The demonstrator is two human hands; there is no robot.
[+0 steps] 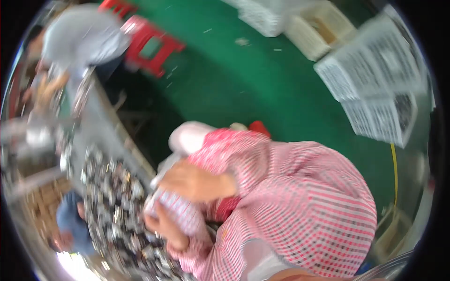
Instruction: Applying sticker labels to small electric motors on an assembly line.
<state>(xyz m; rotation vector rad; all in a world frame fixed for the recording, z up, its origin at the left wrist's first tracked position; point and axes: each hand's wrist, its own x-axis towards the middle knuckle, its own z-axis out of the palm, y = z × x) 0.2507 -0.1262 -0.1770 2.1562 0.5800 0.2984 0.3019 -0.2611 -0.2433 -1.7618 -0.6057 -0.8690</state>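
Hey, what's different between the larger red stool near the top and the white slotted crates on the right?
Colour: the stool is red, the crates white. Openings: the stool shows a broad gap, the crates rows of narrow slots. Place: the stool is upper left, the crates far right. Both have green floor beside them.

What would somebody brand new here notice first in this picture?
Probably the pink checked garment at the lower right, vivid against the green floor. Next, the red stool at the upper left and pale crates at the upper right. At the lower left, blurred small parts cover the table near the left hand.
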